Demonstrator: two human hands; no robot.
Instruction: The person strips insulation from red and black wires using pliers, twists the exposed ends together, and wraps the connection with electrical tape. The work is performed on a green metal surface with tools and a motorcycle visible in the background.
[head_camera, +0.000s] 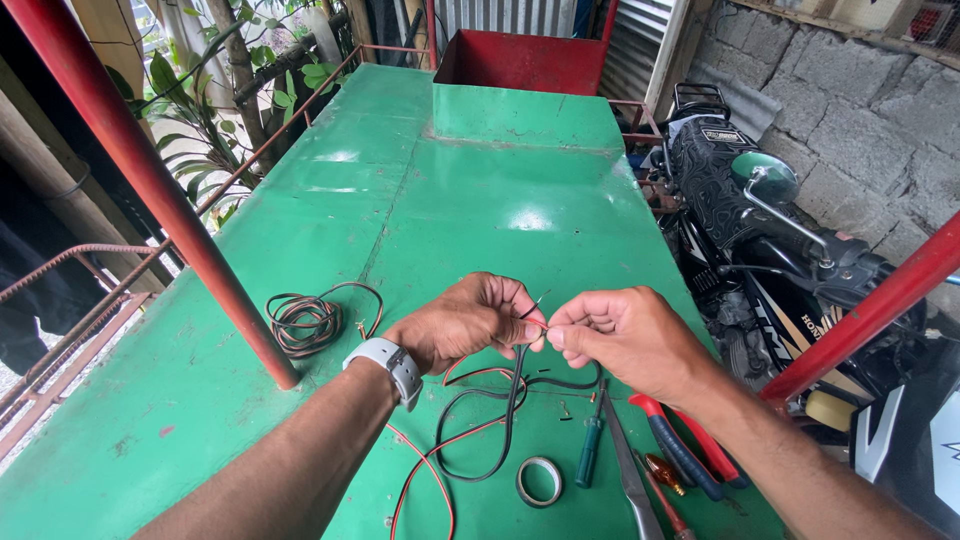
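Wire (515, 385) seemingly pinched between both hands (470, 325).

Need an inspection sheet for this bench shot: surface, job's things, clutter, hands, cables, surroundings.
Surface: green painted metal top, glossy, with a red post standing on it.
Job's things: red and black wire pair, its end pinched between both hands.
Clutter: tape roll, green-handled screwdriver, red-and-blue-handled pliers, a second small screwdriver.
Hands: left hand and right hand both closed on the wire end; grey watch on the left wrist.
Cables: coiled wire bundle lying loose left of the hands.
Surroundings: motorcycle at right, block wall, plants at left.
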